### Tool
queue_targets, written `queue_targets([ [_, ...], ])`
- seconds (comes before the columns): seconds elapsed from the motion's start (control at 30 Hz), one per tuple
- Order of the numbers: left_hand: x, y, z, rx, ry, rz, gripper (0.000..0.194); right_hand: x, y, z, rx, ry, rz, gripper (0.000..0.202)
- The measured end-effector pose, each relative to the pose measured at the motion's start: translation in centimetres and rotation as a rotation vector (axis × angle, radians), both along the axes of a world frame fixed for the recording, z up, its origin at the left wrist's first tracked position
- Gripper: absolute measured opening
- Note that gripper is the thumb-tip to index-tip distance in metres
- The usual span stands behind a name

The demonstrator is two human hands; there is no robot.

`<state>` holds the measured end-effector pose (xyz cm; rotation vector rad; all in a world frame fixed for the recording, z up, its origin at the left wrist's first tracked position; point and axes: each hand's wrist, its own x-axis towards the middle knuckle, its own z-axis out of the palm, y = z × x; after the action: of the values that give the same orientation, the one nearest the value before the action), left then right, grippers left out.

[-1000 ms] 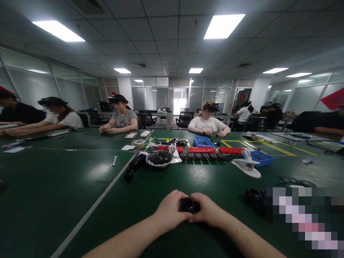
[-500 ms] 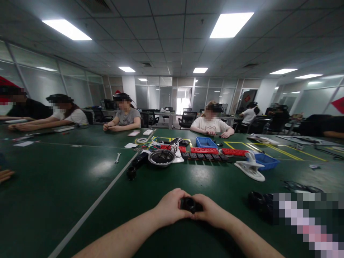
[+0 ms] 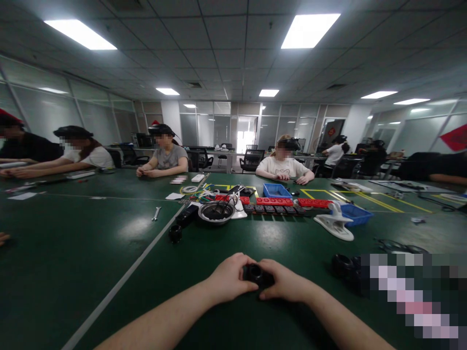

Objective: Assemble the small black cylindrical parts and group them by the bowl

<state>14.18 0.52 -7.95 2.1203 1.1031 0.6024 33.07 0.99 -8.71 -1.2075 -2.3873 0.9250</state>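
Observation:
Between my two hands is a black pipe fitting (image 3: 255, 272), a short hollow piece with its round opening turned up toward me. My left hand (image 3: 229, 278) wraps around its left side, fingers behind and thumb in front. My right hand (image 3: 283, 281) closes on the right side, its thumb low at the front. Fingers cover much of the fitting's sides. Both hands are low over the green table (image 3: 204, 321). A similar black fitting (image 3: 175, 234) stands farther off to the left. More black fittings (image 3: 343, 265) lie together on the right.
Ahead lie a metal bowl (image 3: 216, 212) with dark cords, red strips (image 3: 274, 201), a white clamp-like stand (image 3: 334, 221) and blue bins (image 3: 277, 190). A wrench (image 3: 156, 214) is on the left. Several people sit around the table. A pixelated patch hides the lower right.
My thumbs have moved slightly apart at the front of the fitting, which stays held in both hands. The whole view has shifted a little.

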Motion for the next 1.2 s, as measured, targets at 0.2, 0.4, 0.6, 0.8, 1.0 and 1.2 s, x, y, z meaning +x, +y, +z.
queue_targets([
  [0.2, 0.2, 0.2, -0.6, -0.024, -0.026, 0.021, 0.037, -0.6, 0.3, -1.3, -0.055, 0.032, -0.173, 0.032],
  [0.4, 0.7, -0.4, -0.8, 0.117, 0.069, 0.198, 0.034, -2.2, -0.5, -2.0, 0.389, -0.221, -0.342, 0.038],
  [0.6, 0.2, 0.0, -0.4, 0.029, 0.022, 0.089, 0.036, -0.3, 0.4, -1.2, 0.119, -0.053, -0.06, 0.034],
  [0.8, 0.6, 0.0, -1.0, 0.029, 0.018, 0.15, 0.036, -1.8, -0.2, -2.0, 0.264, -0.193, -0.341, 0.035],
  [1.0, 0.6, 0.1, -0.9, 0.068, 0.054, 0.151, 0.035, -2.2, -0.8, -1.6, 0.378, -0.243, -0.287, 0.048],
  [1.2, 0.2, 0.2, 0.1, -0.048, 0.008, -0.005, 0.035, 0.3, 0.6, -0.5, 0.012, 0.045, 0.028, 0.023],
])
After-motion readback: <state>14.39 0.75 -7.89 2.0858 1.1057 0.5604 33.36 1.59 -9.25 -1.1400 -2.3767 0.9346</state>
